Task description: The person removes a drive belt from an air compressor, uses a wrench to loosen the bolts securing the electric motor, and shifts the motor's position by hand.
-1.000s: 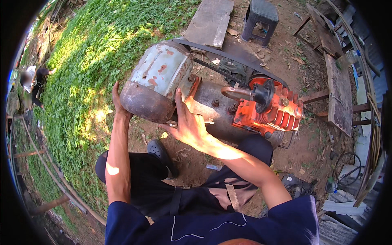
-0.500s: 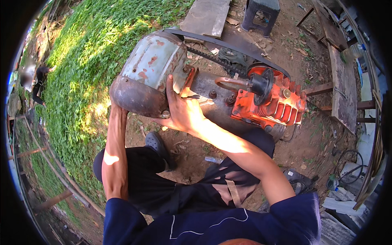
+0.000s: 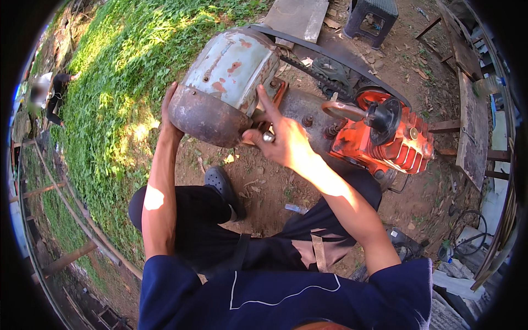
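Observation:
A grey-blue electric motor (image 3: pixel 228 63) with chipped paint and a rusty dark end cover (image 3: pixel 209 116) sits at the left end of an air compressor. My left hand (image 3: pixel 171 113) lies along the cover's outer left side, fingers pressed against it. At the motor's lower right corner is my right hand (image 3: pixel 286 137), one finger up along the casing and another bent at the cover's edge. A shiny round metal piece (image 3: pixel 268 137) shows at this hand; whether it is held or worn I cannot tell. Part of my right fingers is hidden behind the motor.
A black belt (image 3: pixel 335 58) runs from the motor to the orange pump (image 3: pixel 385 137) over the grey tank (image 3: pixel 305 104). Beyond stand a dark plastic stool (image 3: pixel 374 19) and a board (image 3: pixel 297 19). Another person (image 3: pixel 55 99) is far left, by the green plants (image 3: pixel 126 71).
My left hand has shifted to the cover's outer side, where its fingers now show. My right hand has drawn back slightly, its fingers more bent. The whole view has shifted a little.

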Demonstrator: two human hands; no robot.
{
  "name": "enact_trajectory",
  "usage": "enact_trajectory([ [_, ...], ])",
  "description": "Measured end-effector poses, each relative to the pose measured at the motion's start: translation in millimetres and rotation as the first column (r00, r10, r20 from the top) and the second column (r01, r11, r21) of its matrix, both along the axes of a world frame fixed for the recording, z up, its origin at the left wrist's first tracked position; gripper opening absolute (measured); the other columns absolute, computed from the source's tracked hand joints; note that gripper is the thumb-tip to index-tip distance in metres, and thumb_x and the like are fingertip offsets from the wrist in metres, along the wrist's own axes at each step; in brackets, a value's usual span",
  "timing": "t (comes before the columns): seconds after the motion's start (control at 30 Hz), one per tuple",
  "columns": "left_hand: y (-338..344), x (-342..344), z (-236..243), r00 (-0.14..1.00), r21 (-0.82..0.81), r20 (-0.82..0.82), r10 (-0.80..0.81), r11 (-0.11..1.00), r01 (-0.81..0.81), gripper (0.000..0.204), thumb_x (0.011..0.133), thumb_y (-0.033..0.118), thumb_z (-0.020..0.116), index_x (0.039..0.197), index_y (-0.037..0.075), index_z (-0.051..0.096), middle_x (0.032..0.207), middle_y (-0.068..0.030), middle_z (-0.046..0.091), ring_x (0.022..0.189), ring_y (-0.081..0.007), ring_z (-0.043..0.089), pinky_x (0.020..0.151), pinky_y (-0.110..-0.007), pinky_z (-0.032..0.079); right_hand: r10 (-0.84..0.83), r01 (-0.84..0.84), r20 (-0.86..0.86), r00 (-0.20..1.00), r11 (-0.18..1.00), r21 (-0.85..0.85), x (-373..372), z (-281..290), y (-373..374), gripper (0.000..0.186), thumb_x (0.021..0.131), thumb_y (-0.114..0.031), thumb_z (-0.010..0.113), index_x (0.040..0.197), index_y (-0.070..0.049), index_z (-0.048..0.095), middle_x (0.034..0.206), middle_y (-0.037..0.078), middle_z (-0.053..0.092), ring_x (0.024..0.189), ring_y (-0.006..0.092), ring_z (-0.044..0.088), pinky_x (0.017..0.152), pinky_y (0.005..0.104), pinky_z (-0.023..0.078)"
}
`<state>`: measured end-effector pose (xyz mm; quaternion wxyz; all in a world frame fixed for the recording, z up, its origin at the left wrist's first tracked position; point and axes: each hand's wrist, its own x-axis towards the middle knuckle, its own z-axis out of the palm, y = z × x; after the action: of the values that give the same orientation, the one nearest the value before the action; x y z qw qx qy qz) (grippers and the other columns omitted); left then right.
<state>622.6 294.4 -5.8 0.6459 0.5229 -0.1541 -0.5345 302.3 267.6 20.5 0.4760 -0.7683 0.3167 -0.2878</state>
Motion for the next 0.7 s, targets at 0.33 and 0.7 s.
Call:
enact_trajectory([
  [0.33,-48,36,-11,0.996,-0.163,0.050,0.071,0.985,-0.062,0.085,0.093,0.068,0.030,0.151,0.007,0.020,0.154,-0.0202,0.025,0.142,-0.0368,0.024,0.115,-0.056,0.018,-0.210,0.105,0.308,0.928,0.940,0.324,-18,-9,-37,0.066,0.097,-0.052,0.048,0.141,-0.003,0.041,0.075,0.007,0.065,0.077,0.0148,0.063,0.076,0.0298,0.048],
  [0.7,-12,13,15,0.954,-0.079,0.038,0.298,0.953,-0.294,0.095,0.088,0.073,0.032,0.153,0.008,0.007,0.156,-0.0239,0.013,0.142,-0.0414,0.021,0.113,-0.059,0.022,-0.209,0.156,0.100,0.973,0.910,0.384,-26,-1,-30,0.065,0.096,-0.054,0.049,0.131,0.000,0.049,0.076,0.009,0.065,0.074,0.0169,0.066,0.074,0.0315,0.050],
])
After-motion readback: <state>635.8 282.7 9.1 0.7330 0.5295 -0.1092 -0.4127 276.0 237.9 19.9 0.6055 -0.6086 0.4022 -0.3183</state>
